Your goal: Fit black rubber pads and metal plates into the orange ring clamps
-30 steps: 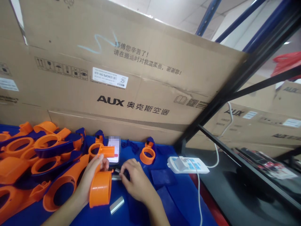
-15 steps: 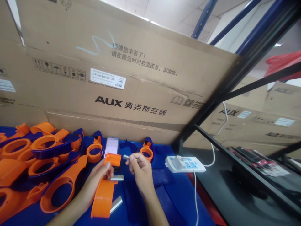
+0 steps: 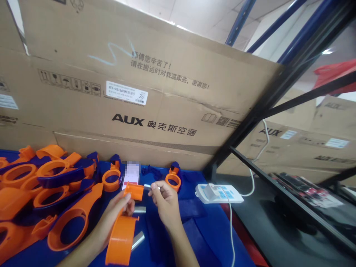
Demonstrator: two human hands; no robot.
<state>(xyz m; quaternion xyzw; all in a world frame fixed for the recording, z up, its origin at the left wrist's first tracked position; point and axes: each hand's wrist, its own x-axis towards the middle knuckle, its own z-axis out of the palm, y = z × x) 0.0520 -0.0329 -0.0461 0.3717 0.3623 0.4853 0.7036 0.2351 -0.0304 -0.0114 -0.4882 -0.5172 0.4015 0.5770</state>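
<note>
My left hand (image 3: 120, 206) is closed around the neck of an orange tape dispenser (image 3: 121, 237), whose wide curved part hangs below and whose narrower end points right. Between the thumb and fingers of my right hand (image 3: 166, 203) is a small toothed metal blade (image 3: 147, 186). Its toothed end lies right beside the dispenser's upper end; whether they touch I cannot tell. Below that end, a metal strip (image 3: 140, 210) shows partly behind the left hand and dispenser. Another metal strip (image 3: 138, 239) lies by the dispenser's curved part.
Orange and blue tape dispensers (image 3: 69, 226) crowd the left of the blue table (image 3: 214, 230). Behind my hands are a phone (image 3: 131, 172) and a small orange ring-shaped dispenser (image 3: 172, 180). A power strip (image 3: 219, 194) with a white cable sits right; a large carton (image 3: 155, 96) stands behind.
The blade in my right hand has come closer to the dispenser's upper end. The dispenser in my left hand has dropped slightly and tilted a little.
</note>
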